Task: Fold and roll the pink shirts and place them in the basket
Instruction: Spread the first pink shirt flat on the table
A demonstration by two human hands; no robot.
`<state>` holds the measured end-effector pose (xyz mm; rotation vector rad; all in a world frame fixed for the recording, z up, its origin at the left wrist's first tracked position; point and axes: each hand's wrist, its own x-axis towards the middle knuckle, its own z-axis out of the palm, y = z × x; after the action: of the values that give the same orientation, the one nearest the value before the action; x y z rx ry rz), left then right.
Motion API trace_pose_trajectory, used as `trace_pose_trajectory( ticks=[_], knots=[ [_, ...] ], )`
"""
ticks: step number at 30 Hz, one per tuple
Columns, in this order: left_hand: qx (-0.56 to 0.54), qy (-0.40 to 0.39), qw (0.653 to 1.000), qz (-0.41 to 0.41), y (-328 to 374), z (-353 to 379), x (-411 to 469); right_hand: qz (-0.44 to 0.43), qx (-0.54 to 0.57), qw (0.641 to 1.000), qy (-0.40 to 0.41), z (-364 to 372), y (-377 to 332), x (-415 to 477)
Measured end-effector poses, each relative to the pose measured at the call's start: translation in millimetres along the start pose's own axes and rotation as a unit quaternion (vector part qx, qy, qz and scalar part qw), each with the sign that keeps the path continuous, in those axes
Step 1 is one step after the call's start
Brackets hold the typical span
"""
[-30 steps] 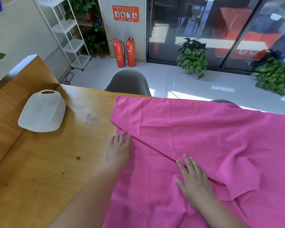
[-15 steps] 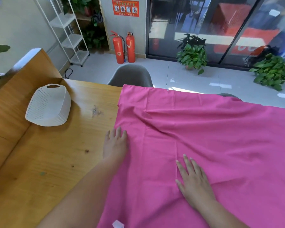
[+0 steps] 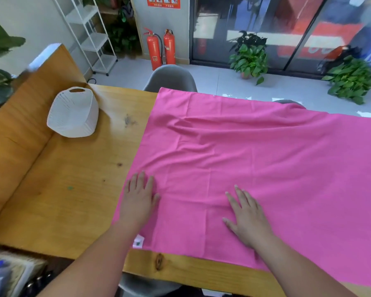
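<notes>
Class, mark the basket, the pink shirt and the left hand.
basket (image 3: 73, 113), head view, on its side wall.
pink shirt (image 3: 255, 151), head view, on its bare middle.
left hand (image 3: 138, 202), head view, on the back of the hand.

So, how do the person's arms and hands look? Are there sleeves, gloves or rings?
The left arm and right arm are bare to the frame's edge; no sleeve shows. On the left hand and right hand, no gloves, ring, watch or bracelet are visible.
</notes>
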<state>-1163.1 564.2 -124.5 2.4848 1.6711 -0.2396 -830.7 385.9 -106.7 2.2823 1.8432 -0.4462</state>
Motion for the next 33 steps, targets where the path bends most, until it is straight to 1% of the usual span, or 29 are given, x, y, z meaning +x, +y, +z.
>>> trace_pose_trajectory(
  ticks=[2,3,6,9,11,12,13,15,17,18,21,22,24,26,27,29,31,33],
  knots=[
    [-0.028,0.018,0.999,-0.018,20.4,2.5,-28.3,0.006,-0.009,1.0,-0.006,5.2,0.1,-12.4],
    [-0.042,0.012,0.999,-0.025,31.5,8.5,-46.4,0.013,-0.012,1.0,-0.006,7.9,0.4,-20.1],
    [-0.031,-0.049,0.998,-0.024,47.8,30.3,-96.2,0.035,-0.001,0.999,-0.016,22.9,8.8,-44.0],
    [-0.018,-0.074,0.996,-0.04,38.0,29.1,-117.6,-0.009,-0.006,0.999,-0.034,29.6,18.9,-67.6],
    [-0.019,-0.078,0.994,-0.073,37.9,17.8,-124.2,-0.039,-0.009,0.999,-0.027,33.2,27.8,-82.9],
    [-0.015,-0.079,0.993,-0.091,41.5,11.5,-128.7,-0.038,-0.007,0.999,-0.018,35.8,32.8,-91.1],
    [-0.009,-0.075,0.992,-0.104,46.9,7.3,-134.6,-0.023,-0.006,1.0,-0.005,40.0,38.4,-100.1],
    [0.002,-0.062,0.993,-0.102,57.5,6.4,-150.6,0.045,0.007,0.999,0.017,47.6,45.9,-121.5],
    [0.003,-0.068,0.993,-0.098,62.8,11.1,-168.1,0.097,0.024,0.995,0.014,56.6,51.3,-143.3],
    [0.002,-0.07,0.992,-0.107,63.2,12.2,-174.0,0.095,0.029,0.995,0.002,61.7,55.1,-152.4],
    [0.01,-0.083,0.987,-0.135,59.4,10.3,-181.7,0.027,0.052,0.998,-0.02,66.8,70.9,-178.6],
    [0.014,-0.085,0.987,-0.136,58.4,7.9,-182.2,0.017,0.052,0.998,-0.02,67.1,76.2,-185.9],
    [0.033,-0.074,0.987,-0.136,58.0,7.0,-181.8,0.047,0.039,0.998,-0.021,68.6,86.1,-198.4],
    [0.049,-0.04,0.99,-0.13,64.5,9.6,-183.6,0.092,0.045,0.994,-0.04,69.7,94.7,-212.5],
    [0.053,-0.023,0.991,-0.117,73.2,10.7,-185.3,0.092,0.046,0.993,-0.055,70.4,99.9,-221.0],
    [0.058,0.002,0.994,-0.09,91.4,13.0,-187.5,0.054,0.046,0.995,-0.073,67.7,106.9,-229.6],
    [0.061,-0.015,0.997,-0.051,121.8,11.5,-188.1,0.04,0.064,0.995,-0.067,58.9,117.0,-235.1],
    [0.058,-0.029,0.998,-0.008,154.4,8.9,-186.1,0.065,0.078,0.994,-0.045,54.8,129.5,-236.2]
  ],
)
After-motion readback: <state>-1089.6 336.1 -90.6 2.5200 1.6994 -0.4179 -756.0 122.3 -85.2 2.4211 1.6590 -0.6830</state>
